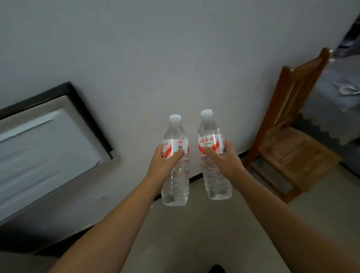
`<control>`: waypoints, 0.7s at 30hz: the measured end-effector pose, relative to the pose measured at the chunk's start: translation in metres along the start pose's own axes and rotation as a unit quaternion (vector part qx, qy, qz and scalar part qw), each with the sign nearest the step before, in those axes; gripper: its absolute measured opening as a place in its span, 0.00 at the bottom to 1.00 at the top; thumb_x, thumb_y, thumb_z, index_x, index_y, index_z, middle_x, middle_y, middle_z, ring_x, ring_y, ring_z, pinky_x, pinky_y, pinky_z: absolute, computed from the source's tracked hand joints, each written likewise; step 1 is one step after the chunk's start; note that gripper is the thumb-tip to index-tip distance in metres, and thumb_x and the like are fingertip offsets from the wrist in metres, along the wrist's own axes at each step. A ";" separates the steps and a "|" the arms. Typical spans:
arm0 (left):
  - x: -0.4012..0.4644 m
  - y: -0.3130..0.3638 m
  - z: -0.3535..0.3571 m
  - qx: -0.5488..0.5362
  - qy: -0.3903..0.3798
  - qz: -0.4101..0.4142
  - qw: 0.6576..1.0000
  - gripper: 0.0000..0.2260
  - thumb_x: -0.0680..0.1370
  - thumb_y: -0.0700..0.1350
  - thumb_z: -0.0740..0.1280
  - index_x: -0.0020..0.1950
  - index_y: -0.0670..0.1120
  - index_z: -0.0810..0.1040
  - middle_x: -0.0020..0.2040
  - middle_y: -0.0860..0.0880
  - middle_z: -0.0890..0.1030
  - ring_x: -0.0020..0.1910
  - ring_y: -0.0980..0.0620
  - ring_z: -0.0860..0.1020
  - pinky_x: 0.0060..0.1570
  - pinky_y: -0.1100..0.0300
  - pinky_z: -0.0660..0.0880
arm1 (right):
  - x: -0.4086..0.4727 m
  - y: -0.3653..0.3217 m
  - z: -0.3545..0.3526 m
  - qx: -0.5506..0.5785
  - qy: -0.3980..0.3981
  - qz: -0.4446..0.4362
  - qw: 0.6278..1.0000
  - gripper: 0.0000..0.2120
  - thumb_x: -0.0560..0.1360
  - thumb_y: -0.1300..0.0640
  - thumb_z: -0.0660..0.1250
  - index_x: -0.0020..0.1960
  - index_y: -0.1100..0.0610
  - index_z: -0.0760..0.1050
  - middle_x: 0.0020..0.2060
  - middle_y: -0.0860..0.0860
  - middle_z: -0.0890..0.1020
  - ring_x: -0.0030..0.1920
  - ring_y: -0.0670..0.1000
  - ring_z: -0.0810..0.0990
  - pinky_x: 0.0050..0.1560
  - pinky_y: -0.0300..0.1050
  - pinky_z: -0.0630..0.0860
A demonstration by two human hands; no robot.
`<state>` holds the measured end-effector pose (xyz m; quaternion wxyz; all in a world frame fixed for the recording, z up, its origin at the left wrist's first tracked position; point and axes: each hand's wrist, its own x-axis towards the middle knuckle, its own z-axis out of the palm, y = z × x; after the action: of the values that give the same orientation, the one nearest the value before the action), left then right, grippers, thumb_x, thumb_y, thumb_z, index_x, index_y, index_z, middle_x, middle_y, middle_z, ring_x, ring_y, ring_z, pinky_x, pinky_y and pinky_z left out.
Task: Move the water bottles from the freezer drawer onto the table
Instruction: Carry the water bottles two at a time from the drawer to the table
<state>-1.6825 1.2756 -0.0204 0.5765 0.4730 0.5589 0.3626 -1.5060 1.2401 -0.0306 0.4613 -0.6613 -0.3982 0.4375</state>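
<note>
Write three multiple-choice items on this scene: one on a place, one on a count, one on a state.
1. Where is the wooden chair?
A. Right of the bottles
B. Left of them
C. Between them

2. How many bottles are held?
A. One
B. Two
C. Three

3. How are the bottles?
A. Capped, upright
B. Uncapped
C. Lying flat

Key: 1 A, the chair stands on the right. 2 B, the left hand grips the left bottle and the right hand grips the right bottle. 3 A, both stand upright with white caps on.
</note>
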 end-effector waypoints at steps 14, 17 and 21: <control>0.026 0.029 0.322 0.165 -0.314 0.072 0.932 0.26 0.70 0.58 0.71 0.65 0.50 0.71 0.57 0.47 0.80 0.53 0.46 0.81 0.53 0.46 0.80 | -0.037 0.071 -0.288 0.046 0.305 0.040 0.950 0.28 0.72 0.45 0.71 0.67 0.49 0.65 0.54 0.47 0.80 0.51 0.50 0.82 0.50 0.49 0.81; 0.016 0.024 0.391 0.168 -0.379 0.065 0.908 0.24 0.73 0.54 0.70 0.66 0.51 0.69 0.58 0.49 0.78 0.54 0.48 0.79 0.52 0.51 0.79 | -0.058 0.091 -0.333 0.067 0.360 0.056 0.929 0.24 0.73 0.47 0.71 0.65 0.49 0.66 0.51 0.46 0.80 0.48 0.46 0.82 0.41 0.39 0.80; 0.004 0.018 0.478 0.171 -0.471 0.075 0.862 0.23 0.75 0.49 0.69 0.67 0.49 0.67 0.56 0.51 0.77 0.49 0.55 0.78 0.41 0.63 0.76 | -0.074 0.110 -0.391 0.096 0.437 0.076 0.891 0.22 0.72 0.48 0.73 0.62 0.48 0.67 0.50 0.46 0.80 0.47 0.46 0.82 0.38 0.38 0.78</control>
<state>-1.2084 1.2177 -0.0391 0.6520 0.7191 0.2373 0.0375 -1.1448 1.0411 -0.0460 0.6152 -0.7664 -0.0606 0.1745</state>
